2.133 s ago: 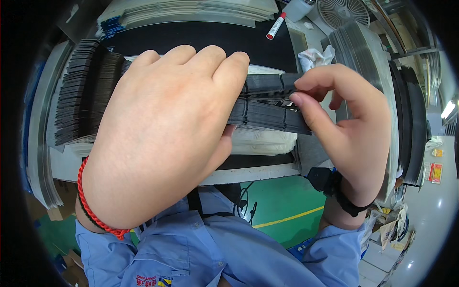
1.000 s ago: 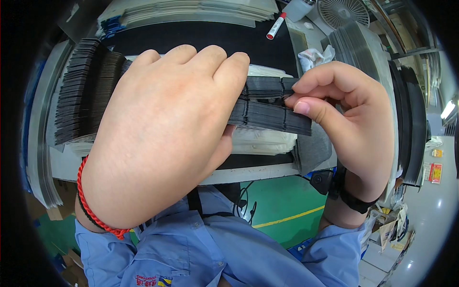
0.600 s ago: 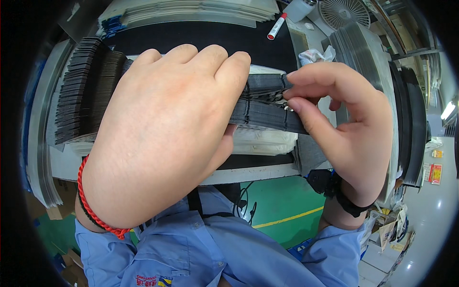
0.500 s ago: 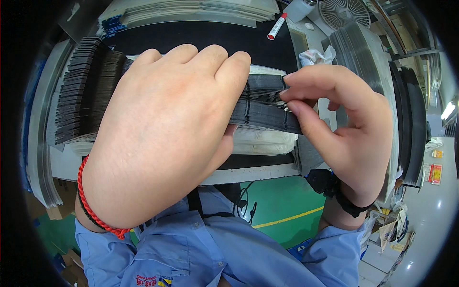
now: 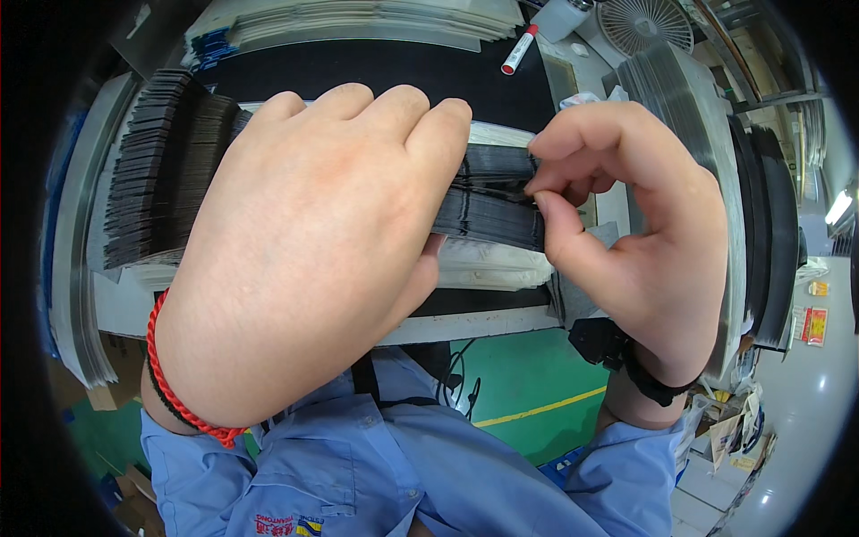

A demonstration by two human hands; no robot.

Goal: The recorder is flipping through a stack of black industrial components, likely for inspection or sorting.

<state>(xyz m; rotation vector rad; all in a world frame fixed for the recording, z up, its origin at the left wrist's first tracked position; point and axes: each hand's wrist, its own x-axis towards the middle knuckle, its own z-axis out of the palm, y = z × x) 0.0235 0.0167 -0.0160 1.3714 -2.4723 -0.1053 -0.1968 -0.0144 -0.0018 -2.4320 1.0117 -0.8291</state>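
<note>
My left hand lies across a bundle of thin black strips, its thumb below the bundle's near edge and its fingers over the far edge. Most of the bundle is hidden beneath this hand. At the bundle's right end my right hand has thumb and fingertips curled together in a pinch on the strip ends. Between the bundle's far and near parts runs a dark gap, narrowing toward the left. How many strips the right fingertips grip cannot be made out. Under the bundle lies a whitish stack.
A tall row of black strips stands at the left. Clear sheets are piled at the back and on the right. A red-capped marker, a white bottle, a fan and crumpled tissue are at the back right.
My right thumb and fingertips have shifted slightly, now covering the near strips' right end. The gap between the bundle's two parts looks narrower. My left hand has barely moved.
</note>
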